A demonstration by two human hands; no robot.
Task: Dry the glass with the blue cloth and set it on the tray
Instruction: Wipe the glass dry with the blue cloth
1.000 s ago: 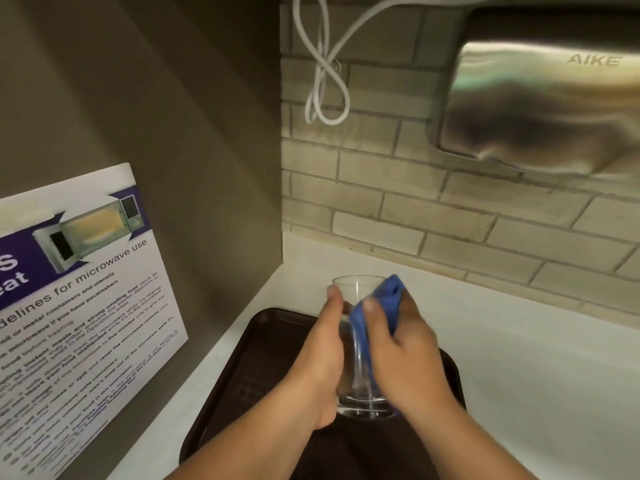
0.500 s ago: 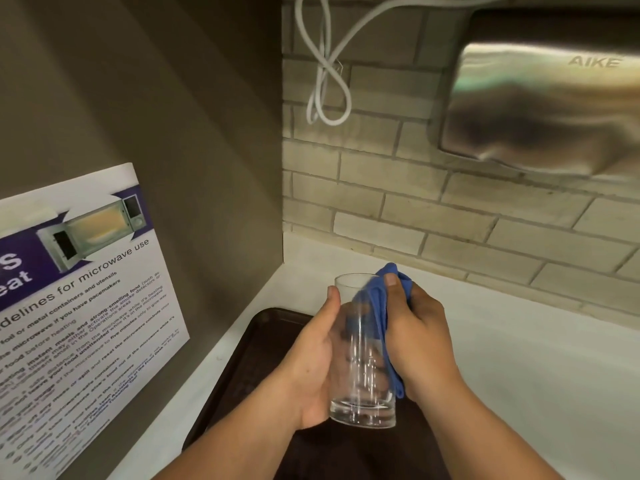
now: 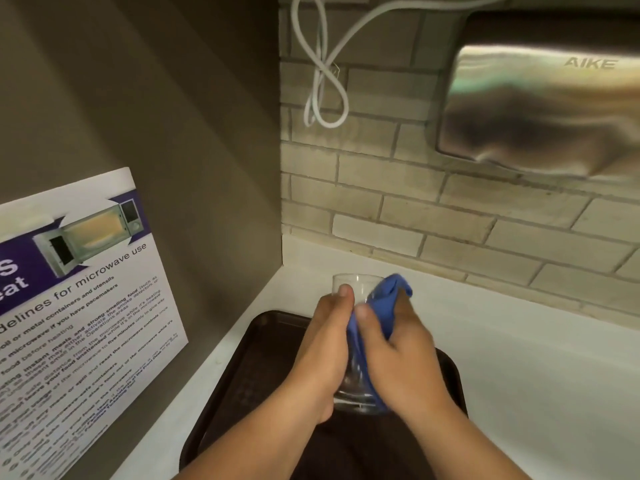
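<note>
- Glass point(image 3: 358, 289) stands upright in the air above the dark tray point(image 3: 256, 362), held between both hands.
- Left hand point(image 3: 323, 355) wraps its fingers around the glass's left side, thumb near the rim.
- Right hand point(image 3: 398, 358) presses the blue cloth point(image 3: 384, 306) against the glass's right side, fingers closed on the cloth.
- Tray lies on the white tabletop point(image 3: 536, 375), near the left wall.

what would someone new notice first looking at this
Dead centre, two hands work a clear drinking glass: the left hand grips it while the right hand presses a bright blue cloth against it, above a dark brown plastic tray. A shiny steel wall dryer fills the upper right.
</note>
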